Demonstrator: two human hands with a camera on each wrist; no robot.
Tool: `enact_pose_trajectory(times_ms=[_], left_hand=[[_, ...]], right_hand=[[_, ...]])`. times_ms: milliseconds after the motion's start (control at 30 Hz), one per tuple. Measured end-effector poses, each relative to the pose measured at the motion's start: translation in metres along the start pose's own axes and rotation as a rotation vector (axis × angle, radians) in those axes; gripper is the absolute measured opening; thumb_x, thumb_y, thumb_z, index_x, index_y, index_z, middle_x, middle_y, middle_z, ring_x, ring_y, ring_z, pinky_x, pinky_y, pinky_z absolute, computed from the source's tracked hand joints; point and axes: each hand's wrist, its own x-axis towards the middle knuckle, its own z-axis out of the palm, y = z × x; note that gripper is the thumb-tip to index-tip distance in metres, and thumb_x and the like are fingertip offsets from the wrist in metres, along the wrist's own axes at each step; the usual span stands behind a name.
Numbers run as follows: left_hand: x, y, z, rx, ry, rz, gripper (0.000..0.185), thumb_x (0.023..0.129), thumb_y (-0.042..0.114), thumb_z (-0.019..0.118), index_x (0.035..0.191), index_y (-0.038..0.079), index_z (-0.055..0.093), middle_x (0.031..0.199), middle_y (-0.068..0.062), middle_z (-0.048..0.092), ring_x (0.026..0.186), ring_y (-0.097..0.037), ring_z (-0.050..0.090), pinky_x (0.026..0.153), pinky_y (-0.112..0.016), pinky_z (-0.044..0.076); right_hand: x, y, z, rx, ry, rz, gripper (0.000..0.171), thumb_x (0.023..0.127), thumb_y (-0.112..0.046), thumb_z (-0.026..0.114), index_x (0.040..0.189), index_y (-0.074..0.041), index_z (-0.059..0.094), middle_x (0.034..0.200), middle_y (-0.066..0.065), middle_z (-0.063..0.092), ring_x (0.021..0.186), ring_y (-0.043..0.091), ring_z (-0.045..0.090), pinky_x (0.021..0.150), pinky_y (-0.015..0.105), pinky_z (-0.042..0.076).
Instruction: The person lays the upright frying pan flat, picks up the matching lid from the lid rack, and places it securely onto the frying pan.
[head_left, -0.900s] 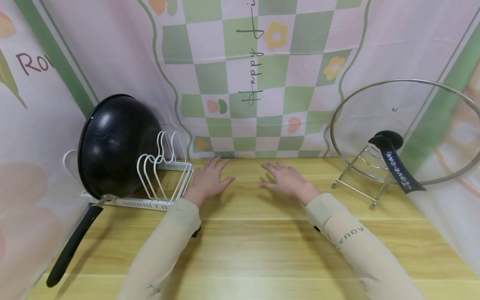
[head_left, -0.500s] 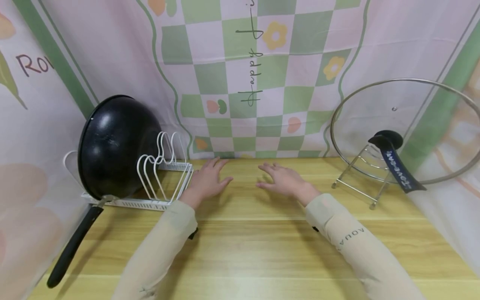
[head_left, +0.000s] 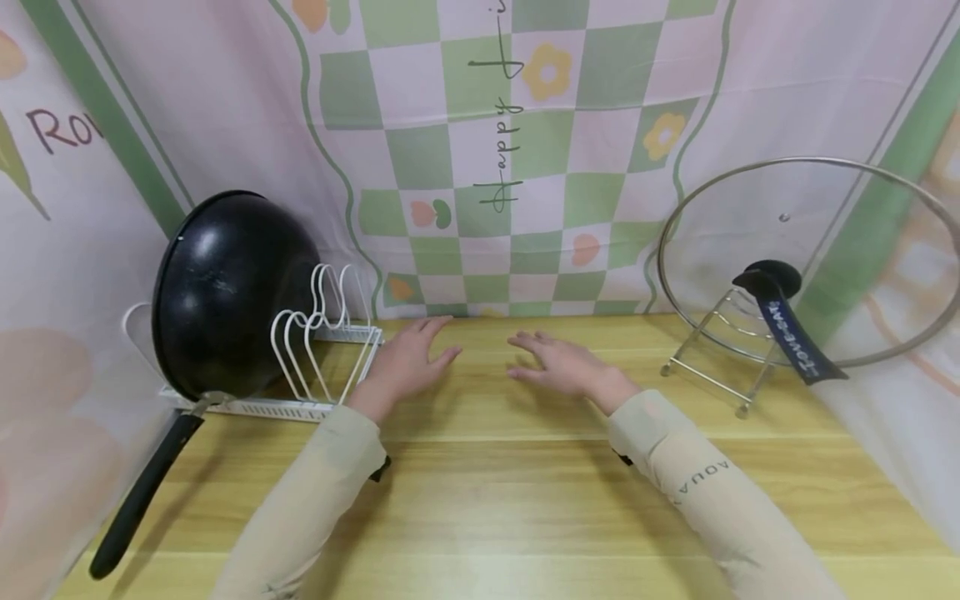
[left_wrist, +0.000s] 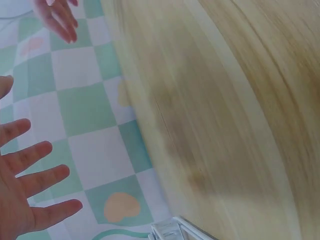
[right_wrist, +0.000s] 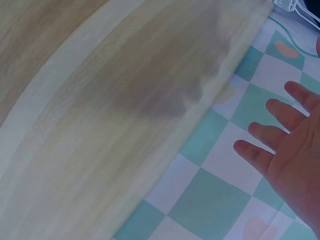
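Observation:
My left hand hovers over the table beside the right end of a white rack, fingers spread and holding nothing. To its right, my right hand is held over the table too, palm facing inward, with nothing in it. In the left wrist view the fingers of the left hand are apart and straight. The right wrist view shows the right hand with its fingers extended. A black wok leans on its side in the rack, its long black handle pointing toward the front left.
At the right, a glass lid with a metal rim and black knob stands tilted on a wire stand. A dark ribbon-like strip with lettering extends from the knob. Checkered cloth hangs behind the wooden table.
My left hand has drifted slightly left, closer to the rack, and my right hand has shifted a little left. The wok, rack and lid stay in place.

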Motion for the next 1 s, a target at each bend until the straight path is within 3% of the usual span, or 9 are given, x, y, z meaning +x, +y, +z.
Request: enact_pose_trajectory(times_ms=[400, 1000], left_hand=[[-0.008, 0.005, -0.007, -0.034, 0.048, 0.021, 0.059, 0.105, 0.050, 0.052, 0.152, 0.014, 0.048, 0.149, -0.015, 0.053, 0.132, -0.038, 0.054, 0.104, -0.055, 0.046], [-0.020, 0.009, -0.026, -0.130, 0.119, -0.027, 0.059, 0.103, 0.048, 0.056, 0.148, 0.010, 0.054, 0.146, -0.012, 0.057, 0.133, -0.036, 0.053, 0.110, -0.053, 0.041]], right_hand=[[-0.004, -0.007, 0.000, 0.042, -0.046, -0.047, 0.070, 0.105, -0.052, 0.051, 0.161, -0.012, 0.033, 0.164, 0.021, 0.027, 0.147, 0.047, 0.028, 0.113, 0.066, 0.029], [-0.007, -0.023, -0.006, 0.078, -0.069, -0.098, 0.074, 0.104, -0.059, 0.047, 0.161, -0.014, 0.032, 0.164, 0.018, 0.030, 0.146, 0.044, 0.032, 0.115, 0.061, 0.029]])
